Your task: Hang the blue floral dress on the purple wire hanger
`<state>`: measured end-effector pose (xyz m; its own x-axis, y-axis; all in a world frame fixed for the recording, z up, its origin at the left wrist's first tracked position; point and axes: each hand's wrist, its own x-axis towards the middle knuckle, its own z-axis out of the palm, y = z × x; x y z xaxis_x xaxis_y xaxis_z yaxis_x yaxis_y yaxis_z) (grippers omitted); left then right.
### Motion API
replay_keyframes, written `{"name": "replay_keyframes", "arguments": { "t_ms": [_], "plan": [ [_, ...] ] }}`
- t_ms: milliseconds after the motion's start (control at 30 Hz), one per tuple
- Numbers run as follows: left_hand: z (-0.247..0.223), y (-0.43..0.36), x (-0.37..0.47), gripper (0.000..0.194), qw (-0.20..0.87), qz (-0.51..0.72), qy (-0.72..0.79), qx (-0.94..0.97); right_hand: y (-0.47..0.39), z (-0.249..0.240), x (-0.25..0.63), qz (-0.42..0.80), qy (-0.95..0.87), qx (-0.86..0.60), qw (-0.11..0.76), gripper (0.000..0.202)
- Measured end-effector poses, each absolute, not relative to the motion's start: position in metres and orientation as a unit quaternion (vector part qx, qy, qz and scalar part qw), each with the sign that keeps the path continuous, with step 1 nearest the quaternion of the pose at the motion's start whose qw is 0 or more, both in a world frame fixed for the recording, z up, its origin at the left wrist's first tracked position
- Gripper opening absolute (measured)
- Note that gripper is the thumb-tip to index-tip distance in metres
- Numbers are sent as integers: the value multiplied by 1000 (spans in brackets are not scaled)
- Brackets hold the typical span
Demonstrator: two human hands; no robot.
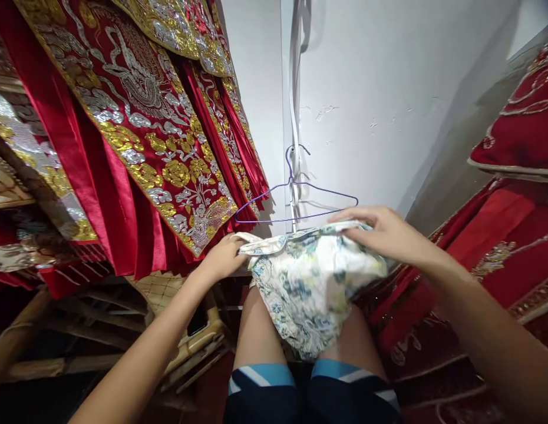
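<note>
The left hand (223, 257) is closed on one end of the cloth's upper edge; the right hand (383, 233) curls, thumb and fingers nearly together, on the other end. Between them the patterned cloth (303, 288) hangs over the thighs, gripped and spread along its top, its lower part bunched. Just beyond, the hanger (296, 219) is bare, so nothing is hung there yet.
</note>
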<state>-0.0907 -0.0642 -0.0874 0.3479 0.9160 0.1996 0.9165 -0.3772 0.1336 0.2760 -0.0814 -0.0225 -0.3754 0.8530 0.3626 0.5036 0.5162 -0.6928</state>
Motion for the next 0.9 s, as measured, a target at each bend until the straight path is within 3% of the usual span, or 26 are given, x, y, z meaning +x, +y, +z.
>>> {"name": "replay_keyframes", "arguments": {
  "t_ms": [67, 133, 167, 300, 433, 667, 767, 833, 900],
  "plan": [
    [-84, -63, -98, 41, -8, -184, -576, -797, -35, -45, 263, 165, -758, -449, 444, 45],
    [-88, -63, -104, 45, -24, -204, -602, -772, 9, -72, 250, 161, -743, -467, 451, 61],
    [-91, -63, -107, 47, -37, -211, -615, -758, 26, -84, 245, 167, -742, -474, 444, 61],
    [-101, -64, -113, 51, -78, -230, -658, -713, 59, -113, 237, 187, -753, -464, 428, 28],
    [-102, -63, -114, 52, -105, -258, -635, -721, 50, -118, 249, 192, -739, -471, 441, 15],
    [-87, -57, -78, 47, -69, -394, -600, -693, 32, -110, 269, 195, -712, -496, 457, 24],
    [-65, -42, -54, 33, -85, -490, -539, -679, 25, -109, 270, 214, -713, -493, 450, 29],
    [-47, -27, -42, 25, -149, -515, -490, -687, 20, -107, 272, 236, -715, -489, 441, 33],
    [-31, -12, -35, 24, -296, -473, -469, -685, 15, -104, 276, 268, -713, -482, 433, 36]
  ]
}}
